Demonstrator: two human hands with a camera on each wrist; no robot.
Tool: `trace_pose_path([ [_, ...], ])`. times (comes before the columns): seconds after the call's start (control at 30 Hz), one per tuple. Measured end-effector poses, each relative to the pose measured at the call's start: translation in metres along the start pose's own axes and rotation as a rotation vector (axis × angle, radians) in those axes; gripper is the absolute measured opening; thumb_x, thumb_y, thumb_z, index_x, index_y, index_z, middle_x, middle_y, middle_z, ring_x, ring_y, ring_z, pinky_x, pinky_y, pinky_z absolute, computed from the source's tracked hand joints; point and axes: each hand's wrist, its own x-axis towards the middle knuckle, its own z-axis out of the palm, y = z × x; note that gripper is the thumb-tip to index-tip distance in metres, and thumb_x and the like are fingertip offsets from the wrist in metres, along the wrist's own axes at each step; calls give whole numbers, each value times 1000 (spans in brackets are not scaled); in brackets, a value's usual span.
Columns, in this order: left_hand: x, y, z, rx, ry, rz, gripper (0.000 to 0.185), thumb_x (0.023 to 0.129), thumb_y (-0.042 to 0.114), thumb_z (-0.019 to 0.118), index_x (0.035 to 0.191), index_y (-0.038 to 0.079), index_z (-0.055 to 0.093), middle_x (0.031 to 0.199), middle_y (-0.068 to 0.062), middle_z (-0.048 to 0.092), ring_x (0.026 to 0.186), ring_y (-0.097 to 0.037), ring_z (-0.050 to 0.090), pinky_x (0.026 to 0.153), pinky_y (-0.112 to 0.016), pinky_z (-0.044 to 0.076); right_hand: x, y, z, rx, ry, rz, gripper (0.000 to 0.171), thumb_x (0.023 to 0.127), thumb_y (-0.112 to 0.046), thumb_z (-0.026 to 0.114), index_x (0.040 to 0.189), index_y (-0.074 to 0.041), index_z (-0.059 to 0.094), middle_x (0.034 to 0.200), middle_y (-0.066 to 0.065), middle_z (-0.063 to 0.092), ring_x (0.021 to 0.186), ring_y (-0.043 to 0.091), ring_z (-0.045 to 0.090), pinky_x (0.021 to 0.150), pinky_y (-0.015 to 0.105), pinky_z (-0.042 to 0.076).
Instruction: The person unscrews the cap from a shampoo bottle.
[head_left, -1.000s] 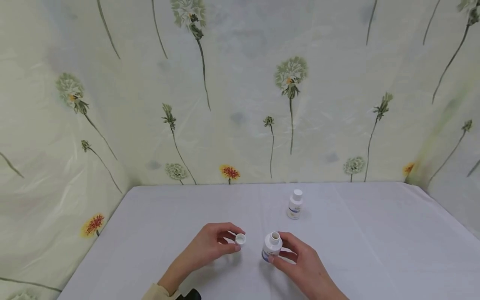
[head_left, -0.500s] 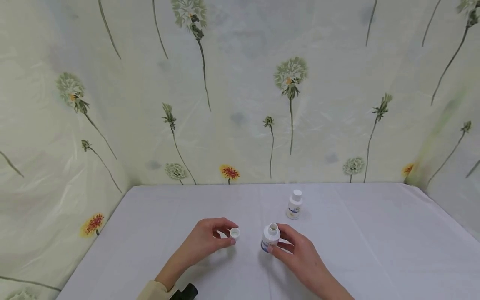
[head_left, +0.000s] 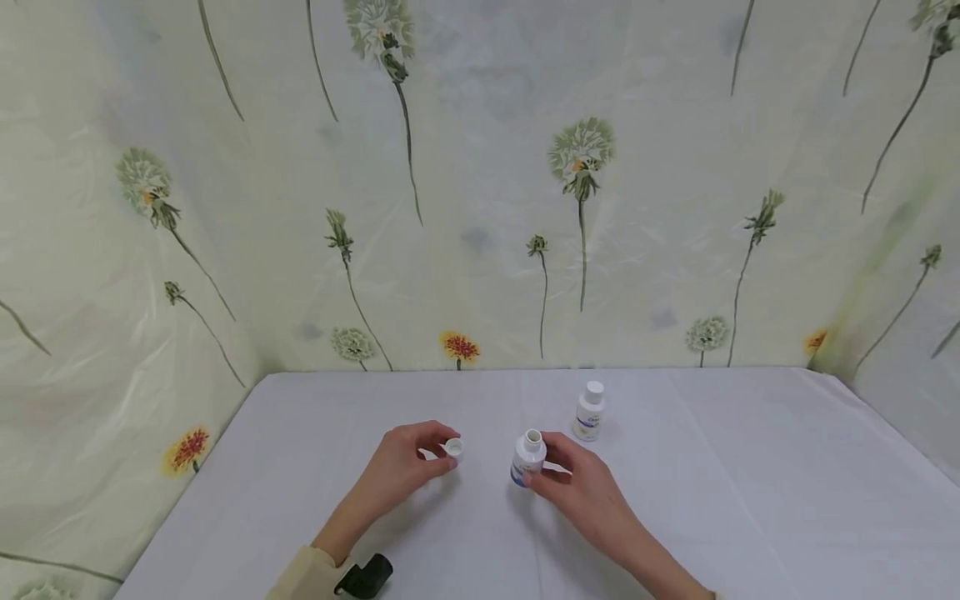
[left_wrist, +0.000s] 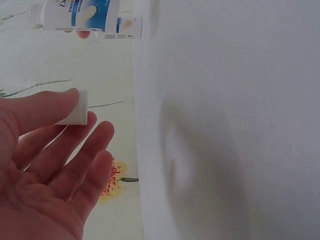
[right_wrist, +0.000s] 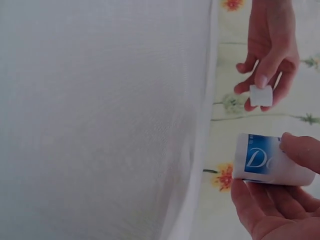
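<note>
Between thumb and fingertips my left hand (head_left: 401,462) pinches a small white cap (head_left: 453,448), its hollow side facing up toward the head camera. In the left wrist view the cap (left_wrist: 77,110) sits under the thumb. My right hand (head_left: 588,492) holds a white bottle (head_left: 528,458) with a blue label, its neck uncapped and open at the top. Thumb and fingers grip the bottle (right_wrist: 255,160) around its body in the right wrist view. Both hands are raised above the table, cap and bottle apart.
A second white bottle (head_left: 589,411), capped, stands upright on the white-covered table (head_left: 712,467) beyond the right hand. Flower-printed sheeting (head_left: 480,208) rises behind the table and along its sides. A black device (head_left: 366,575) is strapped at the left wrist.
Both hands have moved away from the body, toward the far side of the table. The left hand with the cap also shifted left; the right hand with its bottle drifted slightly left.
</note>
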Motion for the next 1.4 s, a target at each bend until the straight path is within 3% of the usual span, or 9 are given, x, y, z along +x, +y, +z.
trace_pose_path([
  [0.3,3,-16,-6,-47,38,-70,23,85,9,75,107,14,71,94,5,70,85,-14,65,66,-32,53,16,3,8,21,-9,4,45,82,-3,78,125,-7,62,122,7,65,118,28,60,92,36,51],
  [0.6,7,-27,-12,-34,51,-91,23,83,7,76,106,11,71,98,-3,71,87,-16,66,68,-33,51,33,6,16,-12,-33,48,46,82,-3,77,125,-4,60,121,11,66,115,28,61,90,37,52],
  [0.8,12,-33,-15,-11,61,-115,22,82,7,77,103,12,71,96,1,69,86,-15,65,71,-34,51,44,3,23,-42,-60,64,47,84,-9,78,127,-5,60,122,10,65,114,29,61,88,40,53],
  [1.1,21,-38,-16,5,60,-136,21,81,6,77,101,11,72,93,3,68,86,-15,64,75,-35,51,55,3,32,-63,-82,27,45,89,-6,72,131,-3,56,126,12,63,119,32,58,92,44,51],
  [1.4,27,-45,-20,-16,64,-183,23,79,4,78,101,8,72,93,0,69,87,-19,65,75,-36,52,72,2,42,-129,-85,37,45,88,-9,74,130,-5,57,123,10,64,117,31,59,91,45,51],
])
